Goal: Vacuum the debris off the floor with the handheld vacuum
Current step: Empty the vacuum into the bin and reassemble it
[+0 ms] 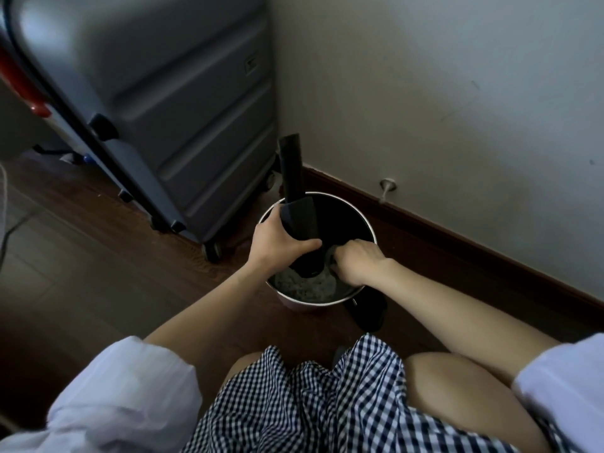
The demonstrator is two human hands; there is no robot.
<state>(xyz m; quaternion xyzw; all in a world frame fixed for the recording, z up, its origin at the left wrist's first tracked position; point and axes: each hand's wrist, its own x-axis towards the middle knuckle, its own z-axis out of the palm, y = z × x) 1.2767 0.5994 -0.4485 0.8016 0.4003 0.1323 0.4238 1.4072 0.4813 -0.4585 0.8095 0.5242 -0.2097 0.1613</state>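
Note:
A black handheld vacuum (292, 173) is held over a round bin (366, 220) with a pale rim, its nozzle pointing up and away. My left hand (277, 243) grips the vacuum's body. My right hand (356, 259) grips a dark part at the vacuum's lower end, inside the bin's mouth. Grey dust and debris (304, 286) lie in the bin below the vacuum. What exactly the right hand's fingers hold is hidden by the hand itself.
A grey wheeled suitcase (183, 103) stands at the left against the wall (441, 93). A black-framed object with a red part (23, 83) leans before it. A dark skirting board (457, 233) runs along the wood floor (81, 256). A black object (369, 312) lies beside the bin.

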